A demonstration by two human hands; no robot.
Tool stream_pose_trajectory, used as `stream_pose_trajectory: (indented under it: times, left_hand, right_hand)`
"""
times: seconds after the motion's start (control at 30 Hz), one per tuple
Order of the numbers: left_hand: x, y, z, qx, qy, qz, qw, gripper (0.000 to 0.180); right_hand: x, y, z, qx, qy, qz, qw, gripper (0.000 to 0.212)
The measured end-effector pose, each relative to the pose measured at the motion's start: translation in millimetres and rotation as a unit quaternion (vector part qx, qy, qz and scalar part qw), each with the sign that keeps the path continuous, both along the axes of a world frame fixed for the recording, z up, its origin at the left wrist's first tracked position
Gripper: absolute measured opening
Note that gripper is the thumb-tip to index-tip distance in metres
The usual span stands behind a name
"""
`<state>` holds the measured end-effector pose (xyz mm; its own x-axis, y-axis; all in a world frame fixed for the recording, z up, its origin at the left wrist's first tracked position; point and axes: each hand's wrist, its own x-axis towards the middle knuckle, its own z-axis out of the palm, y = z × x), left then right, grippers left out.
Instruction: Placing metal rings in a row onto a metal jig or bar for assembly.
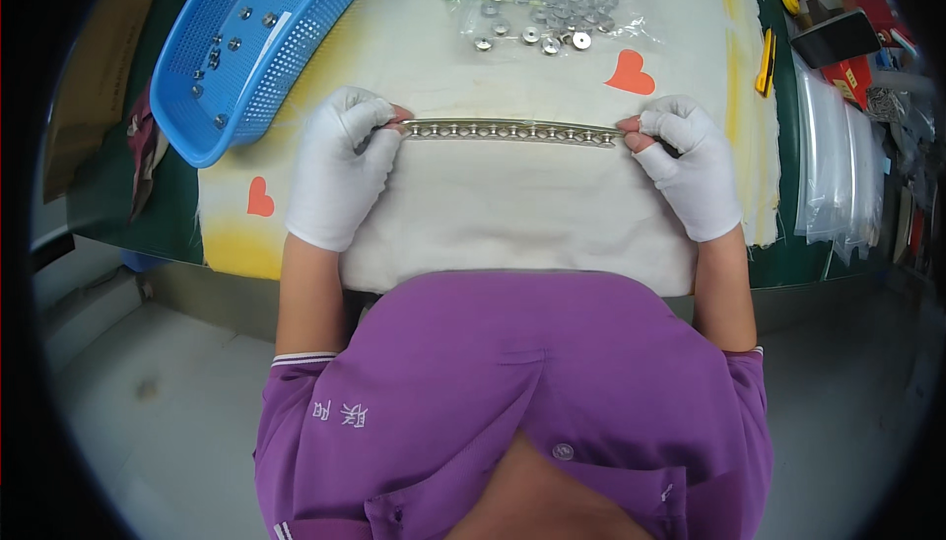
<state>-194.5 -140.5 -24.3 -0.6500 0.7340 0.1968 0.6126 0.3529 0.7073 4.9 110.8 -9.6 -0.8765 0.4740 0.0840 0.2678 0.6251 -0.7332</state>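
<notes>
A narrow metal strip (pixel 512 132) with a row of round holes or studs along it stretches level between my two hands, just above the pale cloth (pixel 473 200). My left hand (pixel 343 166), in a white glove with bare fingertips, pinches its left end. The right end is pinched between thumb and fingers of my right hand (pixel 690 164), gloved the same way. Beyond the strip lies a clear plastic bag (pixel 631 33) with many small round metal parts (pixel 551 44) in and around it. Whether the strip touches the cloth, I cannot tell.
At the far left a blue perforated basket (pixel 202 136) holds several small metal pieces. Red paper-like hearts (pixel 631 73) mark the cloth. To the right are a yellow cutter (pixel 766 62), a dark phone-like slab (pixel 836 39) and clear plastic bags (pixel 838 170). A cardboard box (pixel 103 67) stands left.
</notes>
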Motion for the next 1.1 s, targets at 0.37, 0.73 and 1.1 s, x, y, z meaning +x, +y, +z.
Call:
stream_pose_trajectory:
  times: [0.37, 0.73, 1.1]
  left_hand:
    - [-1.0, -0.3, 0.1, 0.007, -0.026, 0.002, 1.000, 0.011]
    - [1.8, 0.5, 1.0, 0.002, -0.045, 0.008, 0.999, 0.014]
    - [0.3, -2.1, -3.6, 0.016, 0.009, -0.004, 1.000, 0.015]
  right_hand:
    - [0.7, 2.2, -6.8, -0.003, 0.024, 0.013, 1.000, 0.009]
    - [-0.1, 3.6, -5.0, 0.051, 0.022, 0.054, 0.997, 0.014]
    - [-1.0, 2.6, -9.8, 0.080, 0.057, 0.055, 0.994, 0.012]
